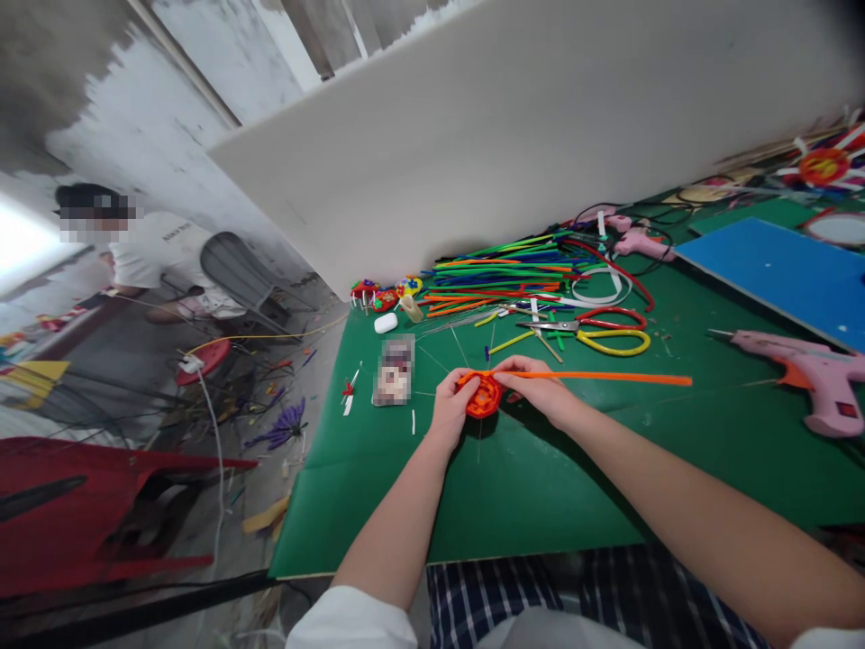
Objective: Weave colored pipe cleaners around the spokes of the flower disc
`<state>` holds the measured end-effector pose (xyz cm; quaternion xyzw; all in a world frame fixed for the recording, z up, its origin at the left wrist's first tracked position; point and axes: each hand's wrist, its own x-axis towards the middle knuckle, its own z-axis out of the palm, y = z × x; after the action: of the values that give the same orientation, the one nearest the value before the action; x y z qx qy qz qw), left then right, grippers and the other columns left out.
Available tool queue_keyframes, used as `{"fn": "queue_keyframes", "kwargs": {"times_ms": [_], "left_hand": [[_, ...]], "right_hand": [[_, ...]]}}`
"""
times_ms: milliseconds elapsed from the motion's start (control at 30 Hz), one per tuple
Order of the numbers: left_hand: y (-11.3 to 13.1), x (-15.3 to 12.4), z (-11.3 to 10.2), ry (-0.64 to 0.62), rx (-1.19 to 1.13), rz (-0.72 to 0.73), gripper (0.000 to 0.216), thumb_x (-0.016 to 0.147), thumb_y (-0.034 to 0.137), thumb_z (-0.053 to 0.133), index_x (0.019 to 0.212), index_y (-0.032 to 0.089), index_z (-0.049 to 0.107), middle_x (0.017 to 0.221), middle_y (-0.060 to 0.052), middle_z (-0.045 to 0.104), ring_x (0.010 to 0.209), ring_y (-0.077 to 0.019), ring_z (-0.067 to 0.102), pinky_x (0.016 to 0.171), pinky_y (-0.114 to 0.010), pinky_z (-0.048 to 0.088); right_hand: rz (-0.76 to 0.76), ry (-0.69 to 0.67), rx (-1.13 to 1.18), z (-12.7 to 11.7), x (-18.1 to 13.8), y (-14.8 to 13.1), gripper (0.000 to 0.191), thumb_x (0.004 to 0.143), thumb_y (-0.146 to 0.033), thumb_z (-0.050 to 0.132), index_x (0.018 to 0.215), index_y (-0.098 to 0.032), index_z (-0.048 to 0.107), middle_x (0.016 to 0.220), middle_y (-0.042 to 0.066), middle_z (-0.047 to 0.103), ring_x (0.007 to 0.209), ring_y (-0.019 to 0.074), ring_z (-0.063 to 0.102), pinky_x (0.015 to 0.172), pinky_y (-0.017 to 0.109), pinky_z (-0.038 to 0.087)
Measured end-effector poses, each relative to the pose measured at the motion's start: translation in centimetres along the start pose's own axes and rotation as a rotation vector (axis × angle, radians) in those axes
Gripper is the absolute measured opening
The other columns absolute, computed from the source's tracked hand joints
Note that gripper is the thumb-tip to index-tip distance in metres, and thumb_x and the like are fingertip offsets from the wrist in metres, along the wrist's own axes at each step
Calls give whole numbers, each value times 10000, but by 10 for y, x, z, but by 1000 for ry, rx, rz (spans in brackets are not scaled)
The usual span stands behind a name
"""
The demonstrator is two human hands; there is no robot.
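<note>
My left hand (450, 403) is closed on the left side of a small red-orange woven disc (483, 398) with thin wire spokes, held just over the green table (419, 505). My right hand (537, 388) pinches a long orange pipe cleaner (608, 376) where it meets the disc's top edge. The loose end of the pipe cleaner runs to the right across the table.
A pile of coloured pipe cleaners (514, 270) lies behind, with red and yellow scissors (608, 329), a pink glue gun (814, 374) on the right, another glue gun (635, 239), and a blue board (784, 275). A phone (394, 370) lies left. A person (155, 261) sits far left.
</note>
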<state>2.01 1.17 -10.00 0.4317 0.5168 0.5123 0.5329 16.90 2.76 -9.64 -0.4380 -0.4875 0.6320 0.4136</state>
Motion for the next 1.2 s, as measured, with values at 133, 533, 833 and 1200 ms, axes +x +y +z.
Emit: {"fn": "queue_keyframes", "kwargs": {"times_ms": [133,533,833,1200], "left_hand": [[-2,0,0,-21,30,10,210,624,290,588,757,140,528,704,6,550,623,-79,504,596,-195,404],[0,2,-4,62,30,-11,279,640,352,564,810,137,514,643,13,545,467,-56,472,425,-162,370],[1,-2,0,10,107,17,298,683,356,520,909,170,467,714,1,544,456,-68,493,351,-152,362],[17,-12,1,-433,32,-109,651,579,199,623,1166,214,340,959,-63,556,748,-173,559,512,-213,440]], "right_hand": [[-11,14,17,0,0,1,231,606,-379,583,695,-171,541,670,2,551,603,102,520,465,198,436],[-4,-92,82,3,-4,-6,252,621,-342,575,807,-173,590,835,47,592,713,135,548,490,202,445],[-20,37,60,3,-2,-4,246,614,-341,590,794,-174,598,824,41,602,656,116,545,524,218,452],[-93,82,146,-3,-1,-7,223,610,-352,589,743,-173,579,697,12,587,596,116,542,528,240,457]]}}
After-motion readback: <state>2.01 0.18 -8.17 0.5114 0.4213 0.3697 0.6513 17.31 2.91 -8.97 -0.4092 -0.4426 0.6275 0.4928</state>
